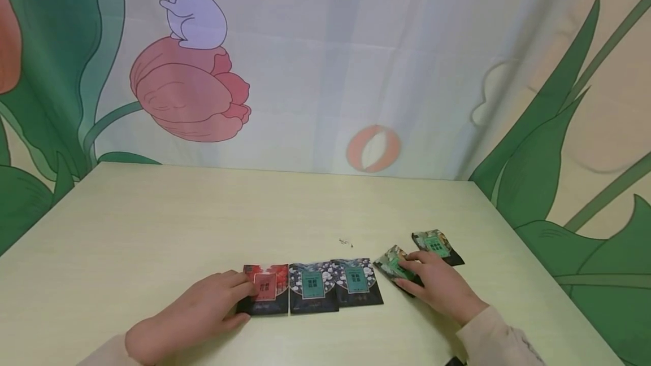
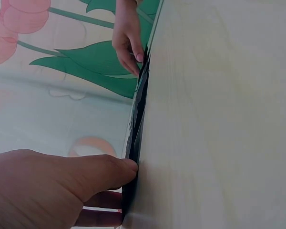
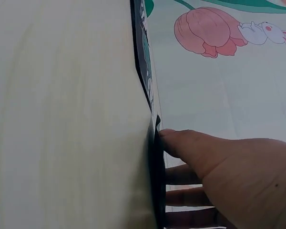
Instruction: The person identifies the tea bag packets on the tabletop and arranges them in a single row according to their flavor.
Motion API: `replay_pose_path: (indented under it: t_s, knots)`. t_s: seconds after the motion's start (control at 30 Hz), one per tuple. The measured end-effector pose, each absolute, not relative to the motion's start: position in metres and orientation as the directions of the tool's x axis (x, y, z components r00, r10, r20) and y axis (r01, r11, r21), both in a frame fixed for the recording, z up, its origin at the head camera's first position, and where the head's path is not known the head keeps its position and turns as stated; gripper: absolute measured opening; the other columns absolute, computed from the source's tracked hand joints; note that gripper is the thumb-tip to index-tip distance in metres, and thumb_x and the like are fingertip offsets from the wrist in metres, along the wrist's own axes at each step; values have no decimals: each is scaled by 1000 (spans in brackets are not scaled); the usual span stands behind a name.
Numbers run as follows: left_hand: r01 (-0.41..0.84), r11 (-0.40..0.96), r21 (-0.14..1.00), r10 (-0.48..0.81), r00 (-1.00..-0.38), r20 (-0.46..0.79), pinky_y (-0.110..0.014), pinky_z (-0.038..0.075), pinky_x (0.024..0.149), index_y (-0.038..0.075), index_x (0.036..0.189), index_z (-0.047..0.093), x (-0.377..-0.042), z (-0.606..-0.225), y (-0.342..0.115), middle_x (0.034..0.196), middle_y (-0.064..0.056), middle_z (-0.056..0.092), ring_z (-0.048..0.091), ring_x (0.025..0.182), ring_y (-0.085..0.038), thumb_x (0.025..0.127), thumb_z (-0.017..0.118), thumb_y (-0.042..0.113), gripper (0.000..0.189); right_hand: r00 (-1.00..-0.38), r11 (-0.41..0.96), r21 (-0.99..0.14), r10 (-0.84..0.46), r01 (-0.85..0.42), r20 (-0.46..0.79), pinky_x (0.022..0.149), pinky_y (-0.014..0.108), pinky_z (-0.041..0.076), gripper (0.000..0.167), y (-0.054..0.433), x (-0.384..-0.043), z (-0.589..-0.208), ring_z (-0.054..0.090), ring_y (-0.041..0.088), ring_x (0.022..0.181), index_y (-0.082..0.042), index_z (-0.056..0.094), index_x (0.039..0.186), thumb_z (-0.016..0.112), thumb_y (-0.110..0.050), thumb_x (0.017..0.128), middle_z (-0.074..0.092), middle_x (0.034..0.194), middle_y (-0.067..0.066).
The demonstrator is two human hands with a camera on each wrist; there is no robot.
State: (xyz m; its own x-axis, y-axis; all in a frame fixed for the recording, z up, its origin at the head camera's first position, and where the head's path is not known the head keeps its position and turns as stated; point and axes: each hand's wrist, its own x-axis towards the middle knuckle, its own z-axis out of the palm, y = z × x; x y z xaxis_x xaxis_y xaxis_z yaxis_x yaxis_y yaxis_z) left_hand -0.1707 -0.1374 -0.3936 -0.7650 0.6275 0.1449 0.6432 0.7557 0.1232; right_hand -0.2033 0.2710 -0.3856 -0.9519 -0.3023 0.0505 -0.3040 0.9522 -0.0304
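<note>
Three flat printed sachets lie side by side in a row on the table: a red-and-black sachet [image 1: 274,292] at the left, then a blue floral sachet [image 1: 305,301] and a second floral sachet [image 1: 356,292] slightly overlapping it. My left hand [image 1: 203,304] rests on the left edge of the red one, its thumb [image 2: 119,171] along the near edge. To the right of the row, my right hand [image 1: 437,284] grips a tilted green sachet [image 1: 390,263] between thumb and fingers, partly covering it. Another green sachet [image 1: 438,244] lies just beyond that hand.
Small dark marks or crumbs [image 1: 346,242] show on the pale table [image 1: 203,213] behind the row. A dark object [image 1: 454,361] peeks in by the right sleeve. A printed curtain [image 1: 305,72] hangs along the table's back edge.
</note>
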Motion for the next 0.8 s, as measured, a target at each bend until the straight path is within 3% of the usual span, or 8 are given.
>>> replay_pose_path:
  t_s: [0.23, 0.57, 0.8]
  knots:
    - [655, 747, 116, 637, -755, 157, -33, 55, 80, 16, 101, 67, -171, -393, -138, 95, 6, 63, 56, 84, -10, 78, 78, 30, 29, -951, 952, 2, -307, -307, 33, 99, 48, 47, 49, 269, -202, -384, 56, 31, 116, -7, 63, 125, 63, -41, 90, 63, 121, 12]
    - [661, 741, 117, 642, -749, 164, -33, 55, 80, 16, 101, 67, -171, -394, -138, 95, 6, 63, 56, 84, -10, 77, 78, 30, 30, -933, 934, 76, -353, -348, 72, 91, 42, 50, 44, 266, -199, -386, 56, 23, 98, -8, 67, 117, 65, -42, 88, 64, 99, 6]
    - [663, 739, 118, 643, -746, 172, -32, 55, 79, 16, 101, 68, -171, -393, -138, 95, 6, 63, 56, 84, -10, 77, 79, 29, 30, -930, 932, 111, -355, -344, 100, 91, 45, 51, 45, 263, -196, -386, 59, 27, 98, -8, 68, 113, 65, -44, 87, 65, 98, 7]
